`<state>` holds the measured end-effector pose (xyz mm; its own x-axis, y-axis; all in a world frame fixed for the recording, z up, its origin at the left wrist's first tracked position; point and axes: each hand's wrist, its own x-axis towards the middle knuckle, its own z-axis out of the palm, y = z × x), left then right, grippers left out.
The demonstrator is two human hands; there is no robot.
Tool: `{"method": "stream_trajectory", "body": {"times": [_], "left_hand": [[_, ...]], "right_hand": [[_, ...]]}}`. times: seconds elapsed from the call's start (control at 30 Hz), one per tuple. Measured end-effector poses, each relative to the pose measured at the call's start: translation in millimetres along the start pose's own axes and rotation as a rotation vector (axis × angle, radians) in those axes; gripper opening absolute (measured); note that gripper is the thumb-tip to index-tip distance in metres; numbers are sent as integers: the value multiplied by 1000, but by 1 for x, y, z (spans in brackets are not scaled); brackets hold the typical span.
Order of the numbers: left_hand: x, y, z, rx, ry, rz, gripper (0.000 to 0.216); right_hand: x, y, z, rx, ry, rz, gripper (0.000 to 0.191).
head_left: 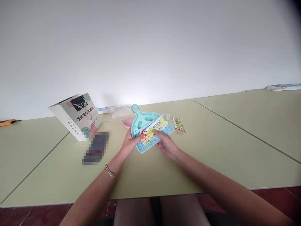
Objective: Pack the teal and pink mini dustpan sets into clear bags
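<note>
While both hands grip it from below, one toward each side, the teal dustpan [141, 123] sits tilted up above the near-middle part of the table [225, 150], handle pointing away from the person. A teal brush with blue bristles [150, 145] lies in the pan's mouth, and a printed label card [160, 126] runs across the front of the two; whether it wraps round the back, can't tell. Left hand [129, 143] has the left edge, thumb on top at the card's left end. Right hand [167, 146] holds the lower right part, thumb pressed on the card, fingers curled underneath.

Progress, as far as it shows: card still on, brush still nested with pan, so unpacking of this set looks unfinished; getting the card off and parting the two pieces would be what's left. A similar loose card [179, 125] lies flat to the right, which suggests one other set has already lost its label.

Just behind: pink dustpan [127, 122], mostly hidden, pale bristles [166, 116] sticking out to the right, and a clear plastic wrapper [120, 112]. Further left, a paper bag [82, 116] stands leaning, with a dark pixelated item [96, 148] in front, unidentifiable.
</note>
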<state>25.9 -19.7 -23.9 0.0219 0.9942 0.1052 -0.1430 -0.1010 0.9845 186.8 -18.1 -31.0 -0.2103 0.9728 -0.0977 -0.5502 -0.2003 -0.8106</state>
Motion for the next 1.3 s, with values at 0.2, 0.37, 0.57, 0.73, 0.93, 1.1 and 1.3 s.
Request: {"method": "stream_trajectory", "body": {"times": [0.2, 0.37, 0.57, 0.73, 0.93, 1.1, 1.3], "left_hand": [[55, 18, -47, 354, 336, -35, 41], [123, 38, -101, 739, 620, -69, 47], [160, 15, -133, 795, 763, -264, 47], [166, 5, -138, 692, 734, -192, 37], [122, 44, -136, 512, 545, 61, 34], [58, 90, -148, 246, 335, 177, 32], [28, 108, -162, 45, 401, 135, 24]], "right_hand": [[8, -1, -10, 89, 103, -9, 29], [14, -2, -14, 103, 111, 7, 29], [15, -2, -16, 125, 99, 39, 32], [16, 0, -17, 109, 103, 54, 33], [16, -1, -17, 91, 120, 46, 35], [15, -11, -20, 86, 140, 7, 33], [13, -27, -22, 25, 116, 47, 29]]}}
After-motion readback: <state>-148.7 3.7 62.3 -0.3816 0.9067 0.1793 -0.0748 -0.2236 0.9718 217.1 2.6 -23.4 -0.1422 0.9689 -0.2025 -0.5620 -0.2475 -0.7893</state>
